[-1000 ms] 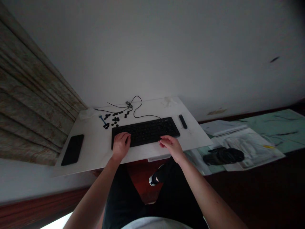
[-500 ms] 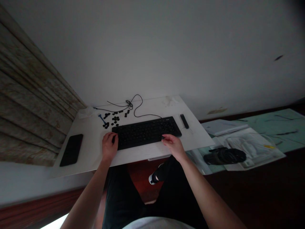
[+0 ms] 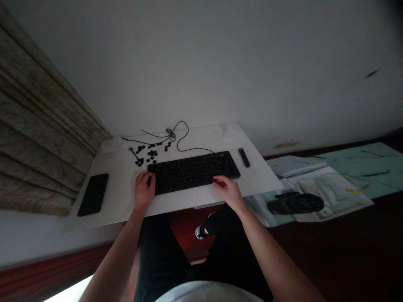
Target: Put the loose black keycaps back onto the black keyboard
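Note:
A black keyboard [image 3: 189, 171] lies on the white table, slightly slanted. My left hand [image 3: 145, 188] is curled round its left end, thumb toward me and fingers at the edge. At the front edge, right of the middle, my right hand [image 3: 228, 188] has thumb and fingers pressed together in a pinch. Whatever sits between those fingertips is too small and dark to make out. Several loose black keycaps [image 3: 152, 153] are scattered behind the keyboard's left end. Beside them is a small blue tool [image 3: 133, 153].
A black cable [image 3: 192, 149], partly bundled, runs behind the keyboard. The phone [image 3: 93, 195] lies at the left, and a slim black bar [image 3: 244, 157] to the right. On a lower green surface [image 3: 355, 161] rest papers [image 3: 297, 165] and a black camera-like object [image 3: 294, 203].
My left hand has moved left from over the keys to the keyboard's left end. My right hand has shifted slightly right, its fingers still pinched.

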`<state>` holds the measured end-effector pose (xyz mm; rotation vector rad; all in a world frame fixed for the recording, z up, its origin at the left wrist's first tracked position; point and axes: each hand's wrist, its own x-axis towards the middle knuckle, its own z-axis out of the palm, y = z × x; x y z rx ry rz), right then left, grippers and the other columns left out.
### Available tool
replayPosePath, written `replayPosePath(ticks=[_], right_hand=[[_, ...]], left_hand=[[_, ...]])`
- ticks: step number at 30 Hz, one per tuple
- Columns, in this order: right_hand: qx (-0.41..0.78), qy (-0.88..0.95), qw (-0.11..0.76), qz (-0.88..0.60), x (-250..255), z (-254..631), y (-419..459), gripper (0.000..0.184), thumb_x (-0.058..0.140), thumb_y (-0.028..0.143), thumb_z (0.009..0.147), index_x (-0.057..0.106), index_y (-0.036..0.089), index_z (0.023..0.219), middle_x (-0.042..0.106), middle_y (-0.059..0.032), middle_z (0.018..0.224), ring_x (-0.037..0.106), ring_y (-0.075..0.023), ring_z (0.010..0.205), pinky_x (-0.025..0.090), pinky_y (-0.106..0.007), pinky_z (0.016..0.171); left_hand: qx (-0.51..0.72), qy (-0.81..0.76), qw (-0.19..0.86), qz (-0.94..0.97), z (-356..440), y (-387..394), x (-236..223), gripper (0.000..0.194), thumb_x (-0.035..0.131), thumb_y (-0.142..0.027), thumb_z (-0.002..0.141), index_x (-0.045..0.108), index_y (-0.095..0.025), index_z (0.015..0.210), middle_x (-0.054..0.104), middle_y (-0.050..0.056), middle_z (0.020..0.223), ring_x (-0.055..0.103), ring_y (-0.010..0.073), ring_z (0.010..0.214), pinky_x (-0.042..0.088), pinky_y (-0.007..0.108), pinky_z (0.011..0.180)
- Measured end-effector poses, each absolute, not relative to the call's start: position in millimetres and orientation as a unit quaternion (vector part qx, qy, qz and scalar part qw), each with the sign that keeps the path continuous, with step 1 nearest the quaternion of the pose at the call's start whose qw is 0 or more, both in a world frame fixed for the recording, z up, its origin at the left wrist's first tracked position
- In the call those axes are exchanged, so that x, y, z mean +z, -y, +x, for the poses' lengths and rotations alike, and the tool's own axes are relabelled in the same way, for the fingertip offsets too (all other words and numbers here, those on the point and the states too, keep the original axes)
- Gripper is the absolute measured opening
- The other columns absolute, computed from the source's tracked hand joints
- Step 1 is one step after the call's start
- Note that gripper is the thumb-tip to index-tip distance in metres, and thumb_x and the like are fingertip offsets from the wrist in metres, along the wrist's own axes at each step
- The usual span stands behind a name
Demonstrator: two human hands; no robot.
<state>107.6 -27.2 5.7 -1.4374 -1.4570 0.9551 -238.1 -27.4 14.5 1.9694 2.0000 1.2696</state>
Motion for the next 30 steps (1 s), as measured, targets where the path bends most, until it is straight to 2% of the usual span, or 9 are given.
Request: replayPosePath(ticks=[30], right_hand=[[0.380, 0.568, 0.436, -0.585, 11.0, 107.1, 32.7, 0.031, 0.068, 0.044, 0.079, 0.073, 0.020, 0.100, 0.072, -0.0050, 0.080, 0.065, -0.0200, 0.072, 0.051, -0.034, 0.070]], left_hand=[[0.409, -0.657, 0.041, 0.632, -238.8, 27.0, 14.0, 0.024, 0.049, -0.035, 0.095, 0.068, -0.021, 0.092, 0.066, 0.010, 0.102, 0.061, 0.0257, 0.102, 0.049, 0.046, 0.099]])
